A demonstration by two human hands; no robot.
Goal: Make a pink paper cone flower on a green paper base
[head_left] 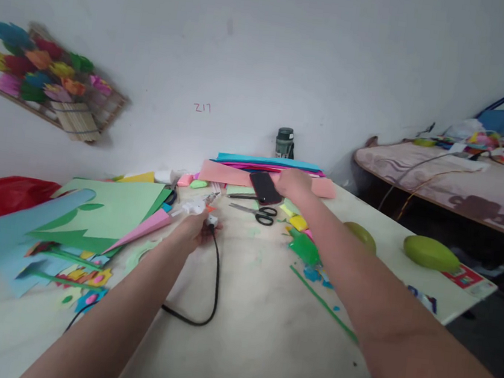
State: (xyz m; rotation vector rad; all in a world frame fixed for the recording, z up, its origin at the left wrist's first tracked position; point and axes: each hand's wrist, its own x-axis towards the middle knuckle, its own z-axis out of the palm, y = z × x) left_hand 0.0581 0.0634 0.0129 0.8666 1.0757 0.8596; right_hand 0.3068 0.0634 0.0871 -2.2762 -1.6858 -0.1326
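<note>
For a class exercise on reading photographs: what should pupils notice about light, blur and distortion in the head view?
Head view: soft, flat light on the wall, no hard shadows on the table; the right hand and left hand lack crisp detail; forearms look stretched towards the lower corners, probably wide-lens distortion; the top-right corner darkens.

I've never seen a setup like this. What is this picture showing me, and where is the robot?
There's no robot: these are a person's bare hands, seen by a camera worn on the head, looking forward and down. On the pale table lie light green paper sheets, black-handled scissors and stacked coloured paper. The left hand holds a white object with a black cord. The right hand is beside a dark phone; I can't tell if it grips anything.
</note>
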